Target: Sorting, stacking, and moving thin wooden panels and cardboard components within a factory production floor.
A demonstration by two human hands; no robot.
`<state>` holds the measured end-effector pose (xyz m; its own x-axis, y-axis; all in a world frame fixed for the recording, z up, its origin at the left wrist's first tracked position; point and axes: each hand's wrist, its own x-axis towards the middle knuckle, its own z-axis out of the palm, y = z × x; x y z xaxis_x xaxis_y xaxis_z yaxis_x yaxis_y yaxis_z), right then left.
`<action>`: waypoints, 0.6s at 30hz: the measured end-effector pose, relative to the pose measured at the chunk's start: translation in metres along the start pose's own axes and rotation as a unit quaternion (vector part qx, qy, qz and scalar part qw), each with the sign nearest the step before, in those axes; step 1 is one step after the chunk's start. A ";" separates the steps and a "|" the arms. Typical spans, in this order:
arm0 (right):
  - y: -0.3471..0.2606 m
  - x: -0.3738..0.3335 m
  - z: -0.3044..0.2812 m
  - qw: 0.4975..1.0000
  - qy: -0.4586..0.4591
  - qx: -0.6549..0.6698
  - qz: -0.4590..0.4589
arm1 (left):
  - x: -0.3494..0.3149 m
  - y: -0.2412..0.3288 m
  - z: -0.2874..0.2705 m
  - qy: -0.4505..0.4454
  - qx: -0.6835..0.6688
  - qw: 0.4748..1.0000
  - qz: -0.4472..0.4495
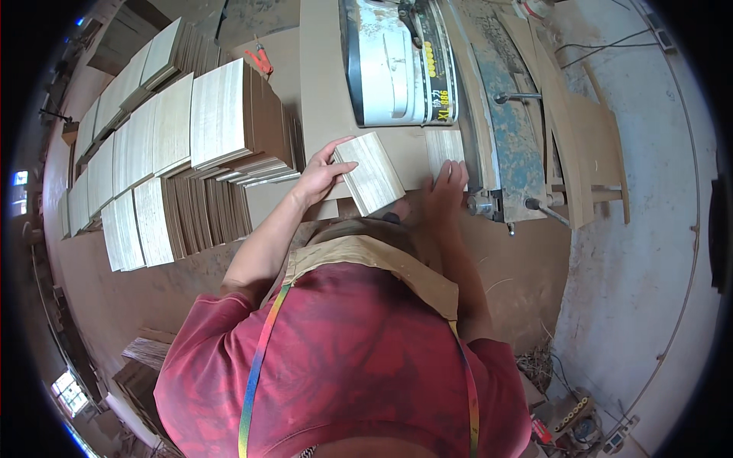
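Note:
My left hand (324, 174) is closed around a short stack of pale wooden boards (369, 174), its thumb across the top face. The stack is tilted in front of my body, over the table's near edge. Under the fingertips of my right hand (447, 187), another pale wooden board (443, 146) lies flat on the tabletop. Those fingers rest slightly apart on the board's near end; the thumb is hidden. The board's far end meets the front of a white and black machine (389, 76) and lies alongside a long straight edge on its right.
Rows of stacked wooden boards (217, 114) fill the left side. Red-handled pliers (261, 59) lie behind them. A worn blue metal machine bed (508, 114) with levers stands on the right, beside a curved brown panel (569, 130) and a pale wall (641, 191).

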<state>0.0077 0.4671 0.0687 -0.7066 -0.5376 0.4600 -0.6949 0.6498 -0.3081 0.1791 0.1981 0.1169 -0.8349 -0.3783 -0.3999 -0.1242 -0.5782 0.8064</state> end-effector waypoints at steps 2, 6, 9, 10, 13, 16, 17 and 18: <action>0.004 0.021 0.023 0.999 0.018 -0.011 -0.032 | 0.004 0.003 -0.005 -0.013 0.005 1.000 -0.003; -0.001 0.067 0.051 1.000 0.019 0.005 0.008 | 0.003 -0.002 0.011 0.060 -0.003 0.998 -0.002; -0.022 0.083 0.034 0.998 -0.012 0.058 0.016 | 0.004 -0.011 0.025 0.103 0.050 0.993 0.030; -0.045 0.070 0.013 0.987 -0.106 0.117 -0.030 | 0.005 -0.013 0.026 0.124 0.074 0.988 0.045; -0.076 0.028 -0.027 0.967 -0.192 0.161 -0.043 | 0.002 -0.018 0.038 0.142 0.096 0.984 0.053; -0.083 0.005 -0.041 0.975 -0.157 0.153 0.038 | 0.005 -0.013 0.047 0.153 0.110 0.981 0.055; -0.071 0.001 -0.045 0.984 -0.125 0.127 0.023 | 0.003 -0.012 0.044 0.149 0.111 0.981 0.052; -0.054 -0.002 -0.048 0.990 -0.094 0.101 0.008 | 0.000 -0.009 0.039 0.143 0.088 0.985 0.043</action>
<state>0.0529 0.4593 0.1244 -0.7166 -0.6313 0.2966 -0.6829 0.5486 -0.4823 0.1591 0.2314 0.1266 -0.6640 -0.6233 -0.4131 -0.1721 -0.4103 0.8956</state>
